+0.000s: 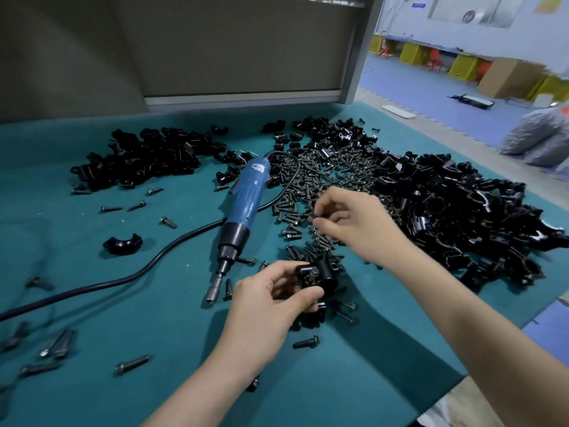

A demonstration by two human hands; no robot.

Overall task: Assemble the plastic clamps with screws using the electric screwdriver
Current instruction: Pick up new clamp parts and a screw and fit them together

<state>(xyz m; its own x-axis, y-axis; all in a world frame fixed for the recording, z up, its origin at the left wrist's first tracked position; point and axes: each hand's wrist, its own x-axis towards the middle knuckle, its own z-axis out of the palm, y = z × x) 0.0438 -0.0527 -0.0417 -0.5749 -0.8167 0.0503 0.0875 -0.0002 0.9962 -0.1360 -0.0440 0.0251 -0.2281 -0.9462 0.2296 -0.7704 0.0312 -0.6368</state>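
My left hand (271, 303) grips a black plastic clamp (320, 277) just above the teal table, a screw showing in its top. My right hand (354, 223) pinches a dark screw (314, 214) between thumb and fingertips over the heap of screws (320, 177). The blue electric screwdriver (246, 198) lies on the mat to the left of both hands, its bit (214, 292) pointing toward me and its black cord (92, 288) running off to the left. Neither hand touches it.
A large pile of black clamp parts (455, 211) fills the right side, a smaller pile (144, 161) sits at the back left. One clamp half (123, 243) and loose screws (132, 363) are scattered on the teal mat (154, 396). A grey panel (215, 57) stands behind.
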